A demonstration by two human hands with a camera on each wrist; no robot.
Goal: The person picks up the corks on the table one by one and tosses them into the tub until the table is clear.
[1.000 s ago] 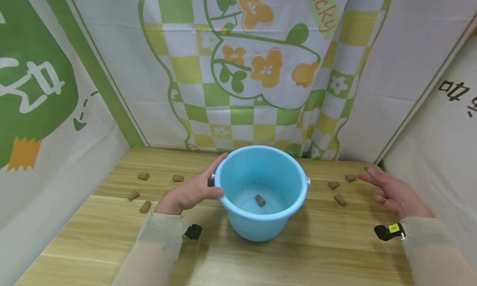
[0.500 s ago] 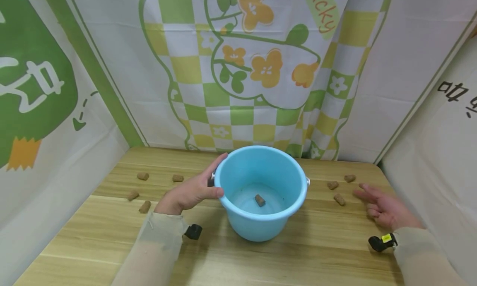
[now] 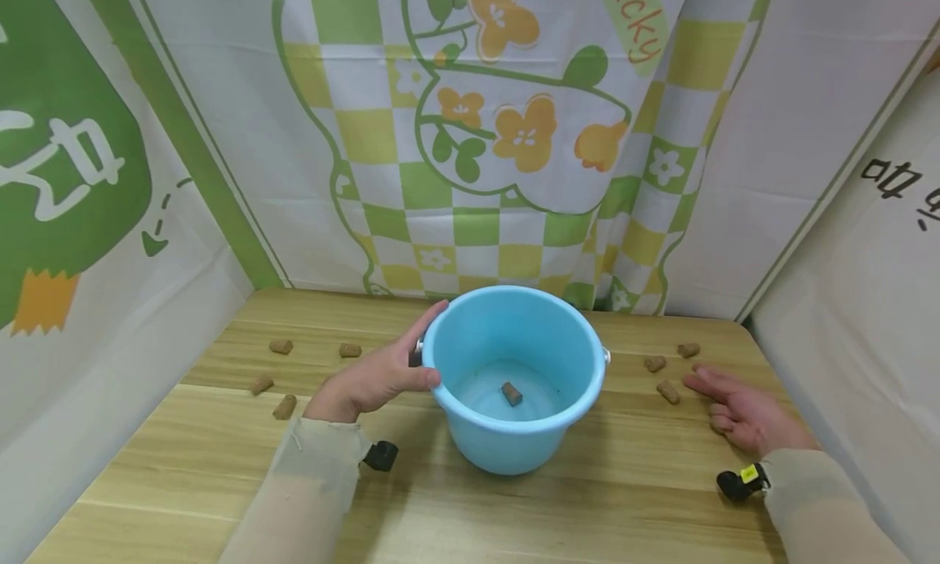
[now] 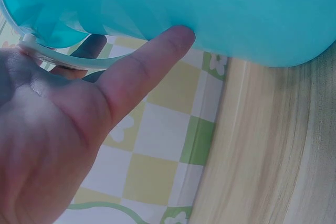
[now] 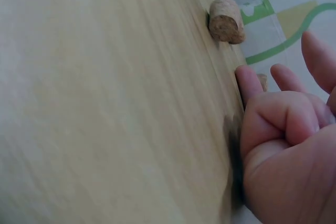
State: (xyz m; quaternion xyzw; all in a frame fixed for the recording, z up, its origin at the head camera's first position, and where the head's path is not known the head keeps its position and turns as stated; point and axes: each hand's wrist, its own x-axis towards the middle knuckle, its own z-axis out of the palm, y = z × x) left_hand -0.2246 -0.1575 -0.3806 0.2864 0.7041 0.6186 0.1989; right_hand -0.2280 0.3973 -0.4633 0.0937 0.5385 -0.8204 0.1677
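Note:
A light-blue bucket (image 3: 514,446) stands upright on the wooden table, with one cork (image 3: 512,393) lying on its bottom. My left hand (image 3: 374,380) holds the bucket's left side, thumb and a finger spread along the rim. In the left wrist view a straight finger (image 4: 152,66) lies against the outer wall, beside the pale handle (image 4: 84,62). To the right, my right hand (image 3: 752,413) hovers low over the table, holding nothing, its forefinger reaching toward three corks. The nearest cork (image 3: 667,392) is just left of the fingertip; another cork (image 3: 655,364) and a third cork (image 3: 688,349) lie behind.
Several corks (image 3: 285,407) lie scattered left of my left forearm. Behind the wooden table (image 3: 587,515) hangs a green-and-yellow checked cloth (image 3: 455,221), and white printed panels (image 3: 866,335) close in both sides.
My right hand has moved left and a little toward me, closer to the three right-hand corks. My left hand and the bucket have stayed in place.

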